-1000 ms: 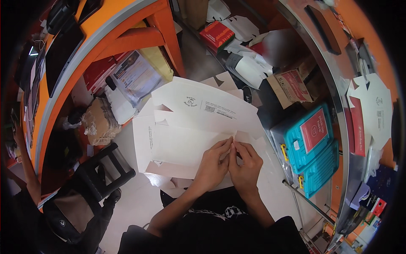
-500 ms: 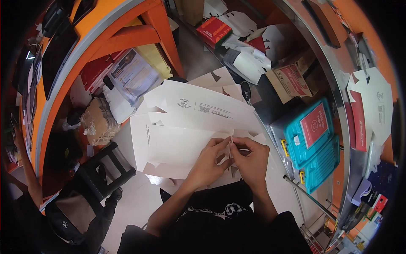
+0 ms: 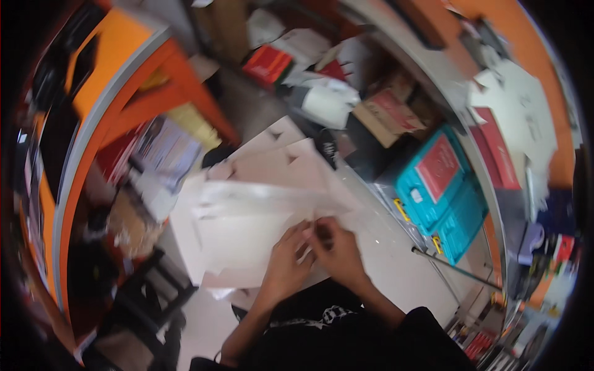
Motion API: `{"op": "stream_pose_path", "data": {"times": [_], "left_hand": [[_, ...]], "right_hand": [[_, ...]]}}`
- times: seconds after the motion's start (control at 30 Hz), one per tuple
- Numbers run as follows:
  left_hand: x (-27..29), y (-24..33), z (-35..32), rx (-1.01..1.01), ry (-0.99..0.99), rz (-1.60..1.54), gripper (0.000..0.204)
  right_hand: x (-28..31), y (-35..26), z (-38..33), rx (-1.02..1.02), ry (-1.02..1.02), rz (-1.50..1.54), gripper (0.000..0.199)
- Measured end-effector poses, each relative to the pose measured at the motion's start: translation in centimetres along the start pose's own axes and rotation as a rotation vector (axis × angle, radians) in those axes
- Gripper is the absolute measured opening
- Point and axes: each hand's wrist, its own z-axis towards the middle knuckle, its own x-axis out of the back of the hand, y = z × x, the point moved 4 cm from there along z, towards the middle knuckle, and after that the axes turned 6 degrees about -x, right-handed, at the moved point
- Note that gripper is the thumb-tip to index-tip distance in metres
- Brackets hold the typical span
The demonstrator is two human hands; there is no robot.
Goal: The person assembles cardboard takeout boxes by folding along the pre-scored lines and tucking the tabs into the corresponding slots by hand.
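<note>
A partly folded white cardboard box [image 3: 241, 241] lies before me on top of more flat box blanks [image 3: 266, 151] with cut notches. Its far panel [image 3: 263, 196] stands up and is smeared by motion. My left hand [image 3: 286, 260] is closed at the box's near right corner, its fingertips pinching the card. Right beside it, my right hand [image 3: 340, 253] pinches the same corner, thumb and finger bent together. The fingertips nearly meet, and the exact tab between them is blurred.
To the right sits a teal plastic bin [image 3: 458, 191] with yellow latches. A brown carton [image 3: 387, 114] and a red box [image 3: 268, 65] lie beyond. An orange table [image 3: 179, 80] stands at the far left, a black stool [image 3: 148, 290] at the near left.
The far panel, whose printed face showed before, now appears as a narrow, blurred strip. More of the blanks behind it shows. My view has shifted; both hands still pinch the corner.
</note>
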Motion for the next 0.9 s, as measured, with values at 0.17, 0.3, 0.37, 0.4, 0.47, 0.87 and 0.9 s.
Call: {"op": "stream_pose_path", "data": {"times": [0.17,0.3,0.37,0.4,0.47,0.87,0.9], "left_hand": [[-0.7,0.7,-1.5,-0.096,-0.019,-0.029,0.067],[0.7,4.8,-3.2,-0.280,0.070,0.182,0.065],[1.1,7.8,-5.0,-0.339,0.038,0.470,0.064],[1.1,8.7,-5.5,-0.383,0.018,0.748,0.063],[1.5,8.9,-6.2,-0.600,-0.037,0.784,0.061],[-5.9,18.7,-0.3,-1.181,-0.380,0.768,0.048],[-7.9,19.6,1.4,-1.294,-0.344,0.825,0.046]], "right_hand": [[0.8,-1.1,-0.1,0.143,0.000,-0.098,0.027],[1.1,-0.2,0.8,0.257,0.067,-0.216,0.028],[1.7,-0.5,1.2,0.157,0.137,-0.248,0.033],[2.2,-0.8,1.2,0.161,0.159,-0.247,0.033],[4.0,-1.8,1.1,0.228,0.248,-0.310,0.038],[38.1,-18.7,-3.8,0.558,1.081,-0.617,0.020],[40.9,-17.8,-3.3,0.521,1.063,-0.696,0.019]]}}
